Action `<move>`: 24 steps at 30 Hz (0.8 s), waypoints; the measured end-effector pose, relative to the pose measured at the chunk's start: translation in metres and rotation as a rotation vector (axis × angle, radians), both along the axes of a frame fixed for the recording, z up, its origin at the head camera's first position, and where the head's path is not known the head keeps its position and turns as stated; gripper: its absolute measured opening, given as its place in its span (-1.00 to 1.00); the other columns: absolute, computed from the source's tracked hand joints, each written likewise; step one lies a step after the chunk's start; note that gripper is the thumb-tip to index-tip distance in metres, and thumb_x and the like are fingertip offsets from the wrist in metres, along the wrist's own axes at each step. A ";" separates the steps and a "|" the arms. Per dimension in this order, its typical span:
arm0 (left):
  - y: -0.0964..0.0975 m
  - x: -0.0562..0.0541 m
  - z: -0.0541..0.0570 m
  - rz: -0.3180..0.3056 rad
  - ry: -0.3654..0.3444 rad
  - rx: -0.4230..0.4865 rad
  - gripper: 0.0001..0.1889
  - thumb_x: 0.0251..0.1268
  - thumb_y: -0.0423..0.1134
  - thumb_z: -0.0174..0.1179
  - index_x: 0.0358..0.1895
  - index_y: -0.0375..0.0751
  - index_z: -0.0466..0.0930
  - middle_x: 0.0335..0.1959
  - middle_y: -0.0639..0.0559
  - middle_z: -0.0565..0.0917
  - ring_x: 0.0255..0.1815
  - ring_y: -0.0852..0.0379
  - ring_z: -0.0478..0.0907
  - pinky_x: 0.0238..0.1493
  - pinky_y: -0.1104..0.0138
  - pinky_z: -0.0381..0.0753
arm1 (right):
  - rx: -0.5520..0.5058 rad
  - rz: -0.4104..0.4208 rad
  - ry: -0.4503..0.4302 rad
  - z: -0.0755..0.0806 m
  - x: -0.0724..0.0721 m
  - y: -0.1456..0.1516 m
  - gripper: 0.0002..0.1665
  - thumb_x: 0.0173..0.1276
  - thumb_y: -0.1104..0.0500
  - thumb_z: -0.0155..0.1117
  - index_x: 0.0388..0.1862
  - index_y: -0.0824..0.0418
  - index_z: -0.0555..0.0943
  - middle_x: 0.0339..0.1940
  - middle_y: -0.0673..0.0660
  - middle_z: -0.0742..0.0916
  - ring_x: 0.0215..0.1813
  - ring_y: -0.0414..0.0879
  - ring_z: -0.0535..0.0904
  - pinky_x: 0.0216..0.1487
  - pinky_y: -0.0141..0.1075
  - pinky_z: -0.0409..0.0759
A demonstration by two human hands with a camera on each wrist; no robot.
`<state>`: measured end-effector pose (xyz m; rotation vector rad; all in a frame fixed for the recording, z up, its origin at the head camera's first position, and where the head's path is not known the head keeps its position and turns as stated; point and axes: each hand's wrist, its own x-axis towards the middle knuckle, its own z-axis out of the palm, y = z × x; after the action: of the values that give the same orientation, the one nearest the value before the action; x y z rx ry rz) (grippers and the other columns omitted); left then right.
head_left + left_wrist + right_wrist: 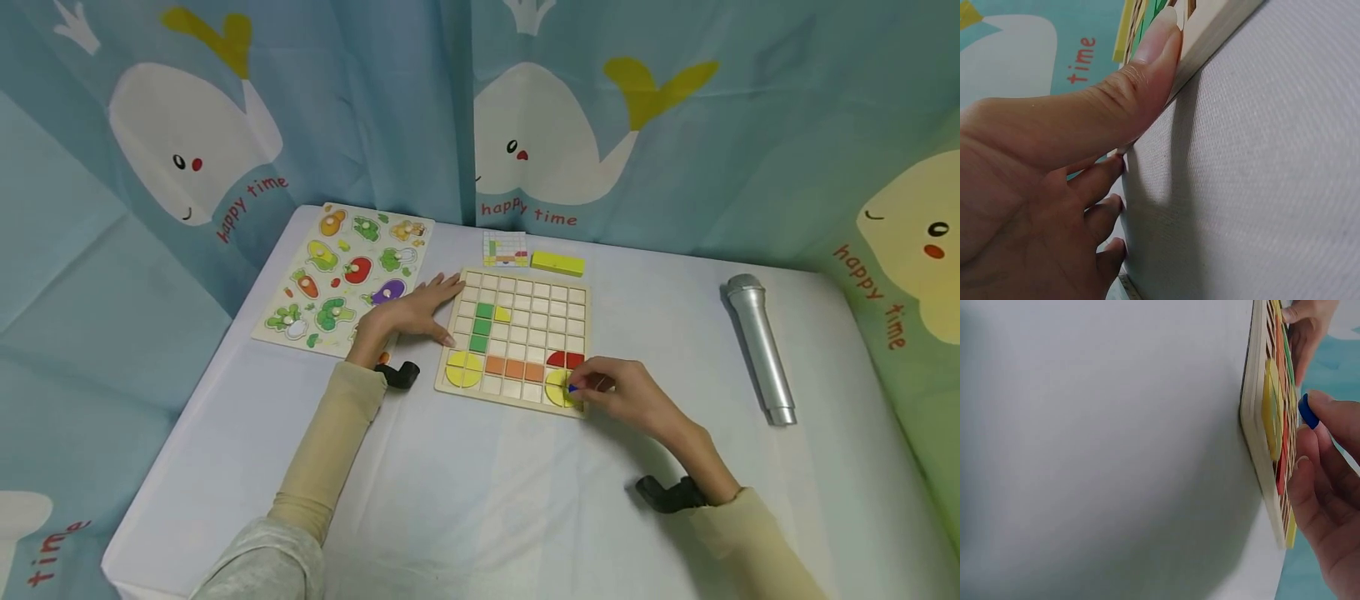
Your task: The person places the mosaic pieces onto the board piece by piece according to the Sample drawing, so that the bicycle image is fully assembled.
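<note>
A wooden grid board (510,403) lies on the white table. It bears green squares (481,327), orange squares (514,369), red pieces (575,361), a small yellow quarter piece (502,315) and yellow rounds (463,369) at both near corners. My left hand (412,314) rests at the board's left side, fingers spread. In the left wrist view its thumb (1147,69) presses the wooden rim. Over the near right corner, my right hand (626,390) pinches a small blue piece (1308,412) between thumb and fingertip. The blue piece is held just above the board; its full shape is hidden.
Left of the board lies a vegetable puzzle (367,250), partly under my left hand. Behind the board are a pattern card (505,250) and a yellow block (557,264). A silver microphone (762,350) lies at the right. Printed curtains (420,108) hang along the table's back.
</note>
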<state>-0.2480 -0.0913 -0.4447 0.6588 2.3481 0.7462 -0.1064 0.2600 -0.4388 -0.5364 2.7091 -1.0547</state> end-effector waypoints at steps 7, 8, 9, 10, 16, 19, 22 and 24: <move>-0.001 0.000 0.000 0.013 -0.009 -0.006 0.16 0.16 -0.14 0.52 0.71 -0.04 -0.12 0.74 0.06 -0.26 0.74 -0.01 -0.46 0.70 -0.04 -0.39 | -0.058 0.042 -0.005 -0.005 -0.007 -0.018 -0.87 0.26 0.33 0.50 -0.23 0.18 0.75 -0.32 -0.02 0.76 -0.30 -0.19 0.62 -0.26 -0.41 0.67; 0.000 0.000 0.000 0.013 -0.008 -0.005 0.15 0.16 -0.14 0.52 0.70 -0.04 -0.12 0.74 0.06 -0.26 0.74 -0.01 -0.46 0.69 -0.04 -0.39 | -0.070 0.051 -0.007 -0.006 -0.008 -0.021 -0.86 0.26 0.33 0.50 -0.23 0.18 0.76 -0.31 -0.01 0.77 -0.30 -0.20 0.63 -0.25 -0.41 0.67; 0.000 0.000 0.000 0.012 -0.008 -0.003 0.15 0.16 -0.14 0.52 0.70 -0.04 -0.12 0.74 0.06 -0.26 0.74 -0.01 -0.46 0.69 -0.04 -0.39 | -0.080 0.060 -0.007 -0.006 -0.009 -0.023 -0.86 0.26 0.34 0.50 -0.22 0.18 0.76 -0.30 -0.01 0.77 -0.29 -0.20 0.63 -0.25 -0.41 0.67; 0.000 0.000 0.000 0.010 -0.006 -0.003 0.16 0.16 -0.14 0.52 0.70 -0.05 -0.12 0.74 0.06 -0.25 0.74 -0.01 -0.46 0.70 -0.04 -0.39 | -0.094 0.073 -0.003 -0.008 -0.010 -0.026 -0.86 0.25 0.34 0.51 -0.22 0.19 0.76 -0.28 0.00 0.78 -0.29 -0.20 0.63 -0.23 -0.41 0.68; 0.001 -0.001 0.000 0.004 0.002 -0.009 0.15 0.17 -0.16 0.52 0.70 -0.06 -0.12 0.74 0.05 -0.25 0.74 -0.01 -0.46 0.70 -0.01 -0.38 | -0.121 0.125 0.007 -0.013 -0.018 -0.043 -0.87 0.27 0.34 0.50 -0.22 0.19 0.77 -0.27 -0.01 0.80 -0.29 -0.25 0.61 -0.23 -0.42 0.65; 0.001 -0.001 0.000 0.007 -0.002 -0.013 0.15 0.17 -0.16 0.52 0.70 -0.06 -0.13 0.74 0.05 -0.26 0.74 -0.01 -0.46 0.70 -0.01 -0.38 | -0.104 0.149 0.008 -0.014 -0.021 -0.051 -0.88 0.29 0.35 0.47 -0.22 0.18 0.77 -0.30 0.00 0.79 -0.29 -0.25 0.61 -0.22 -0.42 0.64; 0.000 -0.001 -0.001 0.008 -0.004 -0.018 0.15 0.18 -0.15 0.51 0.70 -0.06 -0.13 0.74 0.05 -0.26 0.74 -0.01 -0.46 0.70 -0.02 -0.38 | -0.087 0.176 0.003 -0.014 -0.024 -0.059 -0.88 0.31 0.36 0.44 -0.22 0.19 0.78 -0.31 0.02 0.79 -0.27 -0.24 0.61 -0.19 -0.41 0.64; 0.000 -0.001 -0.001 0.008 -0.005 -0.020 0.15 0.18 -0.15 0.51 0.70 -0.05 -0.13 0.74 0.05 -0.26 0.74 -0.01 -0.46 0.70 -0.03 -0.38 | -0.070 0.190 0.000 -0.015 -0.025 -0.065 -0.89 0.31 0.35 0.45 -0.22 0.18 0.78 -0.31 0.01 0.79 -0.27 -0.24 0.61 -0.20 -0.41 0.64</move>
<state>-0.2490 -0.0915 -0.4456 0.6381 2.3518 0.7267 -0.1317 0.1953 -0.4533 -0.7884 2.5670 -1.1006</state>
